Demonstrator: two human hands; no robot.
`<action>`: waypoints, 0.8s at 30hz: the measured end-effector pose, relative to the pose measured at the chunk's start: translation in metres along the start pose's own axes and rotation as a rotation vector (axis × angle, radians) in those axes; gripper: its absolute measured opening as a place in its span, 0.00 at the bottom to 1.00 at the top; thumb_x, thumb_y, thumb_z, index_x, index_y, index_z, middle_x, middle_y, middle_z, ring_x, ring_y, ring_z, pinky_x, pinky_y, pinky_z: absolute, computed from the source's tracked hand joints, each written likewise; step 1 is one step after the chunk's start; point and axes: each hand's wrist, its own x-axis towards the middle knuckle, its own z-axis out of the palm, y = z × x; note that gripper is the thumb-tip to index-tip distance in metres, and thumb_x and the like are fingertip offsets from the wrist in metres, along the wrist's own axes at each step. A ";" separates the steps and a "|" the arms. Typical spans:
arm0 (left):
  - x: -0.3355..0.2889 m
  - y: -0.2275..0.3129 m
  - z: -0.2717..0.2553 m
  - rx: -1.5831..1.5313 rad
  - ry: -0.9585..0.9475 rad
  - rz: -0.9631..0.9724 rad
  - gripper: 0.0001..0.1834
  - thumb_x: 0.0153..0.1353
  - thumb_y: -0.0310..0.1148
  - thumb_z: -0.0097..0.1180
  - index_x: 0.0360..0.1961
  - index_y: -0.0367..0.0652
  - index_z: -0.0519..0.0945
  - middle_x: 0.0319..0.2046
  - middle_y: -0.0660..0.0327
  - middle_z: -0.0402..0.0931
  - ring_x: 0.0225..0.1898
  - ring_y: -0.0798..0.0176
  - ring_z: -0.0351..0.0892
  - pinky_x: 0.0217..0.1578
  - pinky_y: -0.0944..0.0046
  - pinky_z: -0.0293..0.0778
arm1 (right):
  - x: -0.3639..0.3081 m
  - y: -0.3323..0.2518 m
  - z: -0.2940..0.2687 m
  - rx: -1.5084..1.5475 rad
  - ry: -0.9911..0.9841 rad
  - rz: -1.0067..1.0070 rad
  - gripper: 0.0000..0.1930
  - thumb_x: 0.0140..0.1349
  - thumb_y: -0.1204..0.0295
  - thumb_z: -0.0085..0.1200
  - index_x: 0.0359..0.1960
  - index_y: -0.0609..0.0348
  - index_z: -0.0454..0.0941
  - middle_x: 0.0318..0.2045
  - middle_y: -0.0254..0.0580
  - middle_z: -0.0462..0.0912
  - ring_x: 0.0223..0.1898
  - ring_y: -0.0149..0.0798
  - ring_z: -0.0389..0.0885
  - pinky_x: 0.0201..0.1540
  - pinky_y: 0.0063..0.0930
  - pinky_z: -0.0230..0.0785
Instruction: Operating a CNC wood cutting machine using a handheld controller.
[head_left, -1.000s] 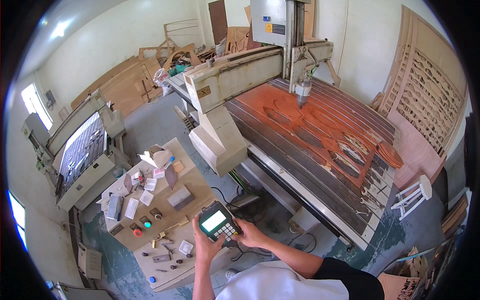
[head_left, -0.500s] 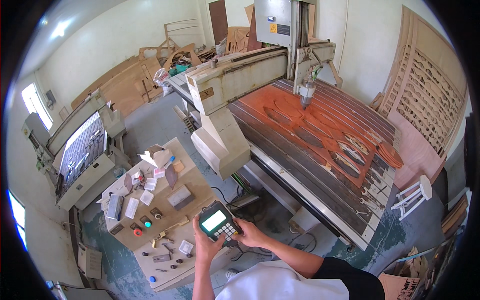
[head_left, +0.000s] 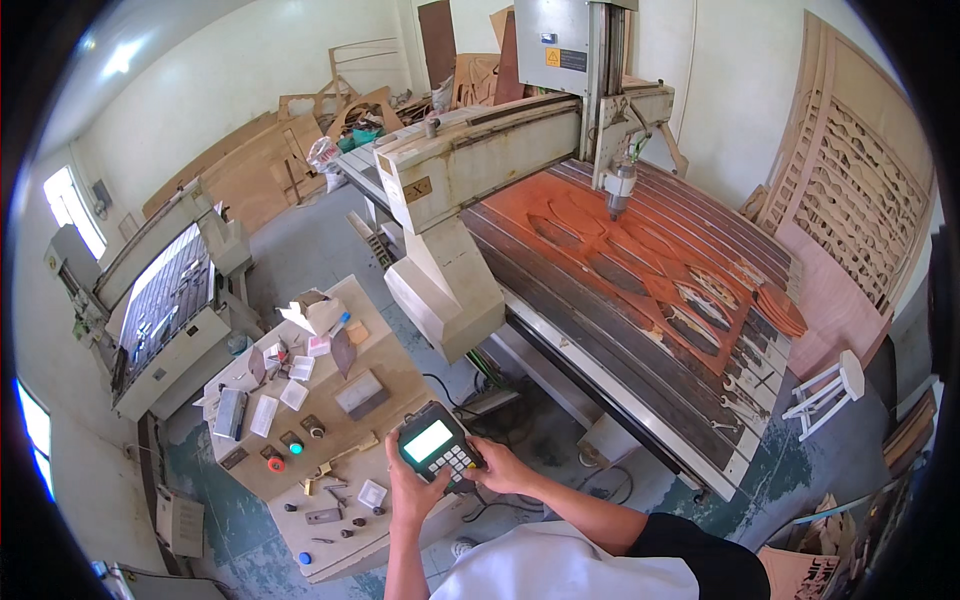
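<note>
A dark handheld controller (head_left: 436,447) with a lit screen and pale keys is held in both my hands above the bench edge. My left hand (head_left: 412,490) wraps its left side, with the thumb over the keypad. Closed round its right edge is my right hand (head_left: 498,466). Beyond, a large router machine carries a gantry (head_left: 490,145) and a spindle (head_left: 619,188). Below the spindle lies an orange-red board (head_left: 570,225) with leaf-shaped cut-outs on the slatted machine bed (head_left: 540,290).
On the left stands a workbench (head_left: 390,345) with a red button (head_left: 276,465), a green button (head_left: 296,448), small boxes and loose tool parts. Several wrenches (head_left: 742,405) lie on the bed's near right corner. A white stool (head_left: 828,393) stands at right; cables cross the floor.
The gantry and spindle have shifted slightly toward the lower right along the machine bed. Both my hands stay on the controller in the same place.
</note>
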 end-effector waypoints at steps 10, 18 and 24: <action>0.000 -0.001 0.001 -0.015 0.000 -0.004 0.54 0.42 0.20 0.66 0.67 0.40 0.44 0.47 0.45 0.74 0.48 0.50 0.77 0.52 0.56 0.73 | 0.000 0.005 0.002 -0.010 -0.002 0.004 0.29 0.54 0.74 0.65 0.57 0.67 0.67 0.44 0.58 0.80 0.41 0.51 0.83 0.38 0.37 0.79; 0.001 -0.003 0.001 -0.004 0.006 0.036 0.54 0.41 0.20 0.65 0.67 0.40 0.45 0.46 0.45 0.75 0.47 0.50 0.78 0.51 0.56 0.74 | -0.001 -0.001 0.000 -0.037 -0.001 0.005 0.30 0.54 0.74 0.65 0.58 0.67 0.67 0.43 0.58 0.80 0.41 0.51 0.83 0.39 0.37 0.78; 0.001 0.001 0.002 -0.023 0.011 0.025 0.54 0.41 0.21 0.66 0.66 0.39 0.45 0.46 0.45 0.75 0.47 0.50 0.78 0.51 0.55 0.74 | -0.001 0.000 -0.001 -0.016 0.001 0.013 0.30 0.54 0.74 0.65 0.58 0.67 0.67 0.43 0.57 0.80 0.41 0.50 0.84 0.39 0.37 0.78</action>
